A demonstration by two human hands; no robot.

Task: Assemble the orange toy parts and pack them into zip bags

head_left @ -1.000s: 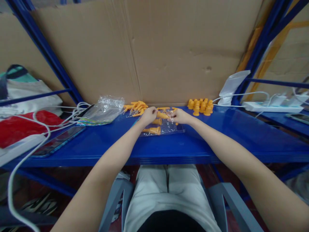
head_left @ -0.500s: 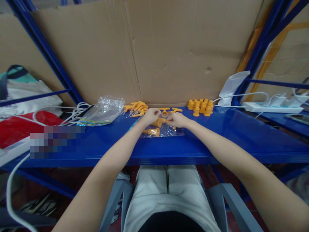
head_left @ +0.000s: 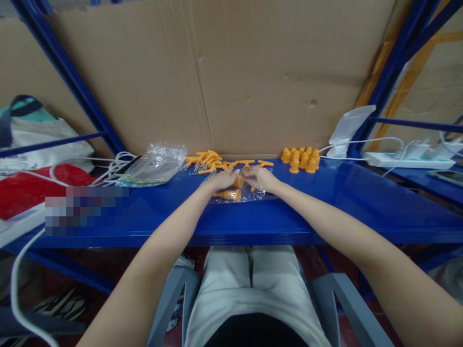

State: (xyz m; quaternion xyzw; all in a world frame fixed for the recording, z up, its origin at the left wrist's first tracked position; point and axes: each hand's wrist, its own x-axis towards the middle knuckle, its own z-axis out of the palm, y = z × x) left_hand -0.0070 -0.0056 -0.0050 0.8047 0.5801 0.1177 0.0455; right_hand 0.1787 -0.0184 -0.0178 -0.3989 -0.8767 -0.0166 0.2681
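Both hands meet mid-way along the blue surface [head_left: 325,202], toward its back edge. The left hand [head_left: 223,180] lies with fingers stretched out and its grip slack, touching an orange part [head_left: 238,182] just to its right. The right hand [head_left: 263,178] curls over a clear bag [head_left: 253,195], and I cannot tell whether its grip is closed. Another orange cone [head_left: 230,194] lies just in front of the left hand.

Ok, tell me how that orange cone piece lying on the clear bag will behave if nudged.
The orange cone piece lies on its side and tapers, so a nudge would probably roll it in a curve. It looks like small moulded plastic, likely light and stiff. The clear bag beneath looks glossy, so it may also slide.
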